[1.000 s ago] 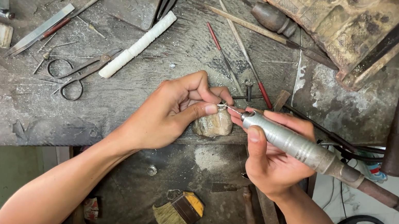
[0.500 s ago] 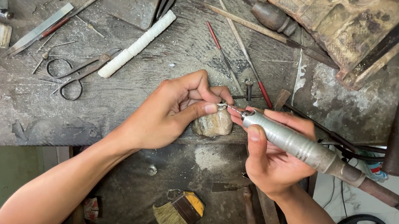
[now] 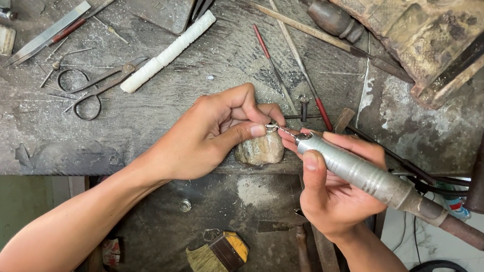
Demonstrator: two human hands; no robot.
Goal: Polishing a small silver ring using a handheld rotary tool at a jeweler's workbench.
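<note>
My left hand (image 3: 211,132) pinches a small silver ring (image 3: 271,127) between thumb and fingertips, resting it on a worn wooden bench peg (image 3: 260,150). My right hand (image 3: 326,189) grips a grey metal rotary handpiece (image 3: 363,174) like a pen. Its thin bit touches the ring. A dark flexible shaft (image 3: 480,239) runs from the handpiece off to the right.
The scarred dark workbench (image 3: 35,126) holds scissors (image 3: 97,87), a white wrapped stick (image 3: 168,51), flat files (image 3: 58,31), red-handled needle files (image 3: 271,64) and a lumpy block (image 3: 421,28) at top right. A small brush (image 3: 215,258) lies on the lower tray.
</note>
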